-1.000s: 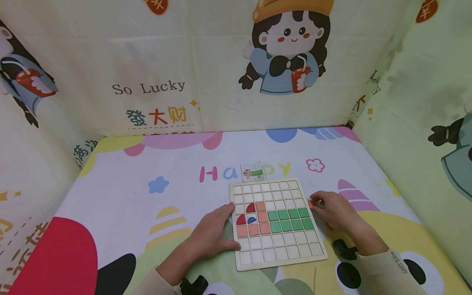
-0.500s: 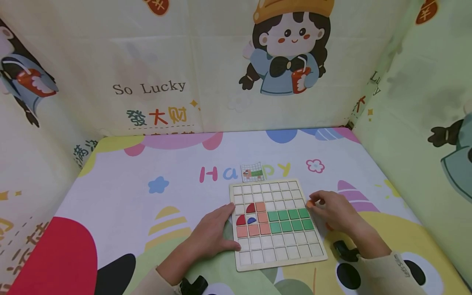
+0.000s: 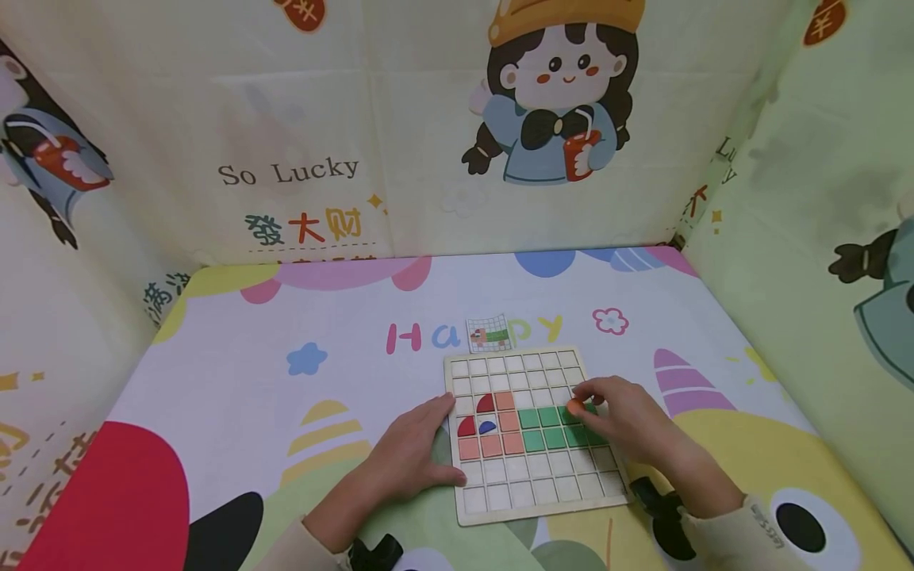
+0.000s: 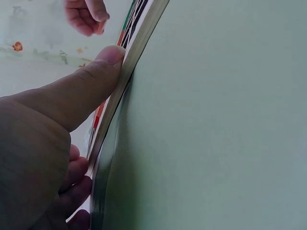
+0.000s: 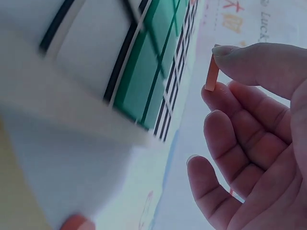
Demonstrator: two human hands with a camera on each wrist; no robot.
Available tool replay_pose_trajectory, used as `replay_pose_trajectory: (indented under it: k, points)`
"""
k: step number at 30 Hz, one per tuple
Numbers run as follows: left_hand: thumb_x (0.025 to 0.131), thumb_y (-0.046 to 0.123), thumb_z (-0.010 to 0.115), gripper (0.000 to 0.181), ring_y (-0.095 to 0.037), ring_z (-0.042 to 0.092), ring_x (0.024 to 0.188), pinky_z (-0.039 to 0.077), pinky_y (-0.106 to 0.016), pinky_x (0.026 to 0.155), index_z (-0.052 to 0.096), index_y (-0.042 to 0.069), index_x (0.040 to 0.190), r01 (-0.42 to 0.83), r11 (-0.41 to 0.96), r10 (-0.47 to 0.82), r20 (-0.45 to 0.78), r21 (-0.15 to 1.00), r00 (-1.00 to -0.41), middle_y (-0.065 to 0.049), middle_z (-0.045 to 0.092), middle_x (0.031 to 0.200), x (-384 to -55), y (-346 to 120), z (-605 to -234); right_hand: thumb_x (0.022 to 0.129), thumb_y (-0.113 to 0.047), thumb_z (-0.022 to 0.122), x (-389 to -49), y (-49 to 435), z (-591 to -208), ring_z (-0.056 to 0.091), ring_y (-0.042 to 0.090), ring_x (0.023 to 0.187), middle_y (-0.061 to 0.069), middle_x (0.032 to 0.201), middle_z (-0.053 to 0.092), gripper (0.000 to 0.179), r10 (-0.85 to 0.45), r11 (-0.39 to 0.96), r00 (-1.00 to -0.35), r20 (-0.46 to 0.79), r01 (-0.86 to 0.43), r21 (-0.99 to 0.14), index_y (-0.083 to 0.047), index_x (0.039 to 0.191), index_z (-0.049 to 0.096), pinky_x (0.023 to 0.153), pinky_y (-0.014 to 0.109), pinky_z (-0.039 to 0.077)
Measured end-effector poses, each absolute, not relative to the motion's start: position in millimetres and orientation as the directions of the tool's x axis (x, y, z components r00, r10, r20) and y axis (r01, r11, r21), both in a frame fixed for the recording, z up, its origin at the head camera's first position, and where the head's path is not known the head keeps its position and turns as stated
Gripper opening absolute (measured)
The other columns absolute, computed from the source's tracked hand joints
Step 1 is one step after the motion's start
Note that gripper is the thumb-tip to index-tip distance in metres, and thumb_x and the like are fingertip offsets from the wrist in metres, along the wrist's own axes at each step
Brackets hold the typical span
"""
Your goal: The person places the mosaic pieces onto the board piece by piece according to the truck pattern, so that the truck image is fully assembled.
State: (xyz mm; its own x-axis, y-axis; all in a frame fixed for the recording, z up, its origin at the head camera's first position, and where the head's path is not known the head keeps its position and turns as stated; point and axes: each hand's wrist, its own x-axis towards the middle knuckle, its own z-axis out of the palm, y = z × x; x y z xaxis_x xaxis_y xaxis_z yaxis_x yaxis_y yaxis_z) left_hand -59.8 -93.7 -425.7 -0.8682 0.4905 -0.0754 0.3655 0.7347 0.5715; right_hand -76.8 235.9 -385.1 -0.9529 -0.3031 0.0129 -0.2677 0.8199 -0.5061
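A wooden grid board (image 3: 524,493) lies on the table. In it sit green square tiles (image 3: 553,438), salmon-pink square tiles (image 3: 491,446), two red quarter-round pieces (image 3: 485,403) and a small blue half-round piece (image 3: 488,427). My left hand (image 3: 410,448) rests along the board's left edge, thumb and fingers spread; the left wrist view has the thumb (image 4: 86,84) on the rim. Between thumb and forefinger, my right hand (image 3: 631,420) pinches a thin orange tile (image 5: 212,73) above the right end of the green rows. Its other fingers are loosely bent.
Just behind the board lies a small picture card (image 3: 489,333) with a gridded coloured figure. On the table to the board's right is an orange-red piece (image 5: 78,223), seen partly in the right wrist view. Printed cloth walls (image 3: 400,143) enclose the table's back and sides.
My right hand has moved left with the orange tile, from beside the board's right edge to over the green tiles. The left hand and the board have stayed put.
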Motion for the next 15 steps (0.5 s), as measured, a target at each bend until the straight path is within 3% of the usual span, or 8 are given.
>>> replay_pose_trajectory:
  k: [15]
  points:
    - [0.073,0.05,0.086,0.106,-0.031,0.039,0.14,0.037,-0.052,0.111,0.036,0.002,0.153,0.377,0.733,0.497,-0.067,0.566,-0.865,-0.012,0.041,0.154,-61,-94,-428,0.092,-0.025,0.074,-72,218,-382,0.058,0.016,0.087,-0.006,0.098,0.067,0.017,-0.369,0.788,-0.923,0.105,-0.371,-0.491,-0.012,0.103,0.074,0.075,0.039,0.053]
